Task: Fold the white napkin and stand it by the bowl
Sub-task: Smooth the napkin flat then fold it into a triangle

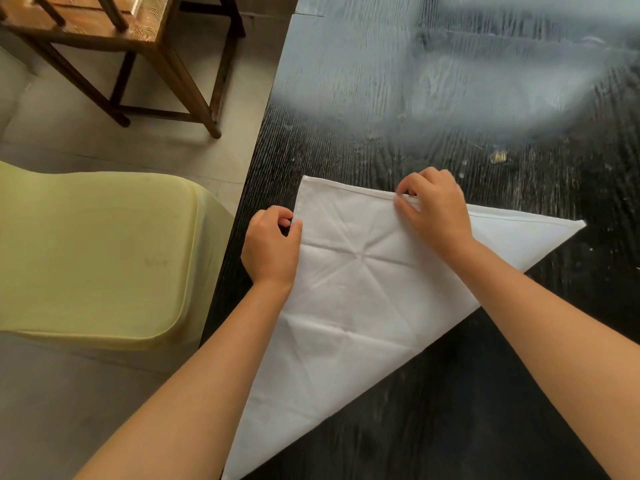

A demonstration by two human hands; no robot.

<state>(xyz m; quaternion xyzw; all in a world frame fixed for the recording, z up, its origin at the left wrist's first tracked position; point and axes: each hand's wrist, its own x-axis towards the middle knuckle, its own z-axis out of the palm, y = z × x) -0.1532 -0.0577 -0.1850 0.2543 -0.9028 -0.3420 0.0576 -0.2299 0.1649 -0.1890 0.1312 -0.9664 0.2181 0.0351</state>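
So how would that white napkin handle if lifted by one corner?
The white napkin is thin cloth lying flat, so it would probably droop limply. Its visible creases suggest it holds folds fairly well. It likely slides easily on the dark table.

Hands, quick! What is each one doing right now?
Left hand: shut, pinching the white napkin's left edge.
Right hand: shut, pinching the napkin's far edge.

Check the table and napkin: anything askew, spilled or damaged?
Nothing is spilled or torn. The white napkin lies as a triangle on the dark table, creased and overhanging the left edge. A small yellowish scrap lies beyond it. No bowl is in view.
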